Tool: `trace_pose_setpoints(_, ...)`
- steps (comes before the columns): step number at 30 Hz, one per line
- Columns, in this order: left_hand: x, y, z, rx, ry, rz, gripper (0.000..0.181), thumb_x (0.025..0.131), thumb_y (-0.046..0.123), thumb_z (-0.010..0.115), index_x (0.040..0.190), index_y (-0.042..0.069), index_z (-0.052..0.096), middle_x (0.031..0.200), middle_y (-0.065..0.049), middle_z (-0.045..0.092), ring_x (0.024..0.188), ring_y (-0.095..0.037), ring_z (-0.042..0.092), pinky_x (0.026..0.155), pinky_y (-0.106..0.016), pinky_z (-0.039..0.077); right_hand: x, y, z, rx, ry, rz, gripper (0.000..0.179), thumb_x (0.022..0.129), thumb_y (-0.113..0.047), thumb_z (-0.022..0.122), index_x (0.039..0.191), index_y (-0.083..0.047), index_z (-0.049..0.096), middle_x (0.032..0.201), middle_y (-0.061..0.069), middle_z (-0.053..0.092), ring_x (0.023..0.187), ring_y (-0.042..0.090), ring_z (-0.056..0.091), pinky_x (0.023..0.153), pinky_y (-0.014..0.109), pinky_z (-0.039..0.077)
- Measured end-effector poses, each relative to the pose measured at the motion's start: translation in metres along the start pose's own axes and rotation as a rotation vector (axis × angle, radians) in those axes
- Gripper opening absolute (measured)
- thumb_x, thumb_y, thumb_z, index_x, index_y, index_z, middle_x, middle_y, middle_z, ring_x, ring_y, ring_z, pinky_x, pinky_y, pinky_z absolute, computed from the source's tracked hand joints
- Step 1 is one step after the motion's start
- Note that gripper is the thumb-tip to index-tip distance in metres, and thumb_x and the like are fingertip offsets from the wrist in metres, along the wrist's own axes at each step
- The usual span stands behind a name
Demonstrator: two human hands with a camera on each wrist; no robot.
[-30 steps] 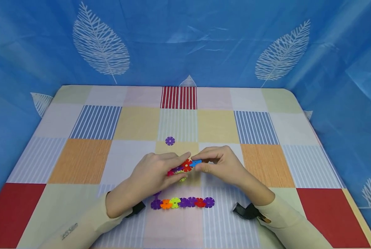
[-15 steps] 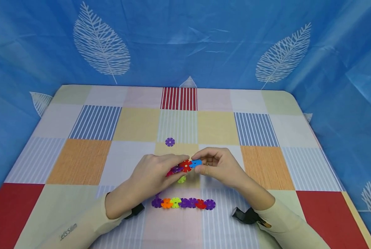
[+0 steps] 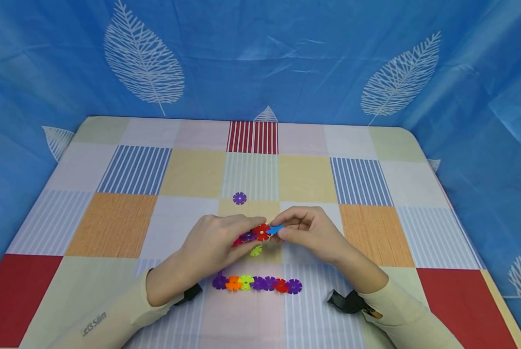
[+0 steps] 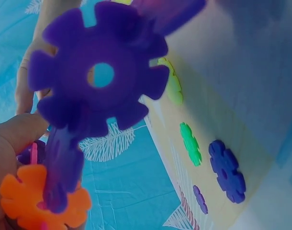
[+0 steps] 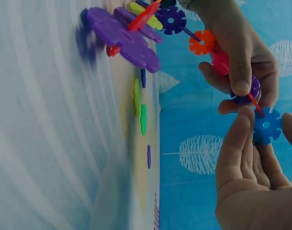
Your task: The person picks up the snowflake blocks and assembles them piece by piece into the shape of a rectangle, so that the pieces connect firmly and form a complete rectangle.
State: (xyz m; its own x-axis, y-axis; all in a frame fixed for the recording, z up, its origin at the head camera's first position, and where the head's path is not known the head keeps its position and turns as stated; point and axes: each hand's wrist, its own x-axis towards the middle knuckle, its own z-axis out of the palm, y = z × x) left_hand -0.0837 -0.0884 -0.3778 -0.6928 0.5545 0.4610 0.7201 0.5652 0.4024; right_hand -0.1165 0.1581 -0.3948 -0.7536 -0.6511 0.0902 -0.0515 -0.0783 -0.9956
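Note:
My left hand (image 3: 214,240) grips a chain of slotted, flower-shaped plastic discs, with finger and thumb on a purple disc (image 5: 253,90). A red disc (image 3: 262,232) juts from that end of the chain. Joined to the red one at its edge is a blue disc (image 5: 268,127), which my right hand (image 3: 315,235) pinches between thumb and fingers. Beyond the left hand the chain goes on through an orange disc (image 5: 201,43) and a large-looking purple disc (image 4: 100,72) close to the left wrist camera. Its row of purple, orange, yellow-green (image 3: 245,282) and red discs lies nearer the body.
On the patchwork tablecloth (image 3: 304,177), a loose purple disc (image 3: 239,198) lies past the hands. A yellow-green disc (image 3: 256,251) sits just below them. The left wrist view also shows a green disc (image 4: 190,143). Blue leaf-patterned cloth (image 3: 269,58) surrounds the table.
The blue disc faced the head camera half a second ago and is now tilted more edge-on, with the right fingers and thumb shifted slightly. The left hand has stayed nearly still.

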Motion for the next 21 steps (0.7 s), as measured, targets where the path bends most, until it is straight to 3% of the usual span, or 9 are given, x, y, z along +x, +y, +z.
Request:
trace_pose_setpoints(3, -0.0001, 0.0001, 0.0001, -0.01, 0.0, 0.001, 0.038, 0.083, 0.03, 0.079, 0.114, 0.01, 0.07, 0.09, 0.002, 0.072, 0.07, -0.007, 0.067, 0.055, -0.02, 0.052, 0.0, -0.0002, -0.0005, 0.039, -0.002, -0.008, 0.019, 0.09, 0.001, 0.065, 0.107, 0.01, 0.065, 0.096, 0.017, 0.071, 0.082, 0.029, 0.07, 0.073, 0.04, 0.058)
trace_pose_setpoints(9, -0.0002, 0.0002, -0.0007, -0.005, -0.008, -0.015, 0.039, 0.083, 0.031, 0.079, 0.115, 0.01, 0.07, 0.09, 0.002, 0.072, 0.071, -0.008, 0.068, 0.056, -0.018, 0.052, 0.0003, -0.0009, -0.0013, 0.053, 0.024, -0.04, 0.022, 0.086, 0.001, 0.069, 0.106, 0.01, 0.066, 0.095, 0.013, 0.071, 0.078, 0.028, 0.067, 0.069, 0.026, 0.057)
trace_pose_setpoints(15, -0.0005, -0.0001, -0.0013, -0.002, -0.012, -0.026, 0.04, 0.083, 0.03, 0.08, 0.116, 0.011, 0.07, 0.091, 0.001, 0.072, 0.072, -0.008, 0.068, 0.057, -0.019, 0.052, -0.0001, -0.0006, -0.0027, 0.06, 0.042, -0.046, 0.023, 0.086, 0.002, 0.069, 0.107, 0.01, 0.065, 0.098, 0.013, 0.071, 0.082, 0.021, 0.068, 0.072, 0.027, 0.057)
trace_pose_setpoints(21, -0.0004, -0.0005, -0.0012, -0.005, -0.001, -0.013, 0.039, 0.083, 0.03, 0.08, 0.115, 0.011, 0.071, 0.091, 0.002, 0.072, 0.073, -0.008, 0.068, 0.057, -0.019, 0.052, -0.0002, -0.0003, -0.0032, 0.071, 0.06, -0.042, 0.025, 0.084, 0.005, 0.071, 0.107, 0.011, 0.064, 0.101, 0.016, 0.07, 0.085, 0.029, 0.068, 0.076, 0.033, 0.058)
